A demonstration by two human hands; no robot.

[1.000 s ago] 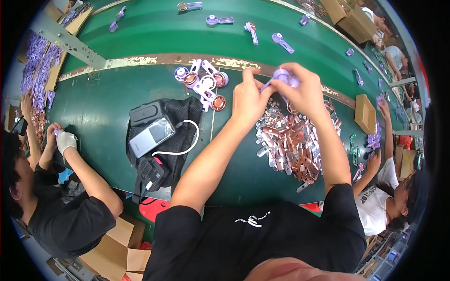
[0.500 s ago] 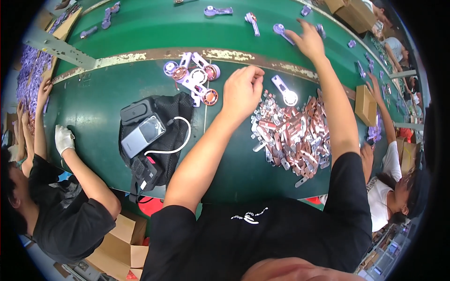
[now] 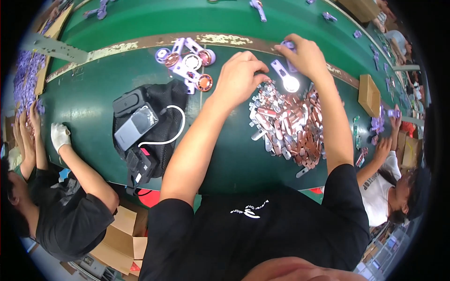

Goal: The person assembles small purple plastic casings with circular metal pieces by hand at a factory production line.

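Observation:
My right hand (image 3: 307, 56) grips a purple fan-shaped casing (image 3: 288, 45) with a round head, near the belt's edge; the fingers hide part of it. Below it, a pale purple fan-shaped casing (image 3: 284, 75) with a bright white round end lies on the table. My left hand (image 3: 239, 77) hovers at the upper left of a pile of small copper-coloured and clear pieces (image 3: 290, 122). Its fingers are curled, thumb and forefinger apart, with nothing visible between them. Left of that hand sits a cluster of purple casings with copper-coloured rings (image 3: 190, 65).
A green conveyor belt (image 3: 178, 21) carrying purple casings runs along the far side, behind a worn metal rail (image 3: 220, 40). On the left lie a black bag (image 3: 166, 100), a grey power bank (image 3: 137, 127) and a white cable (image 3: 180, 131). Co-workers sit on both sides.
My right hand has come back from the belt toward me, now with a purple casing in it. My left hand has shifted slightly, its thumb and forefinger parting near the pile.

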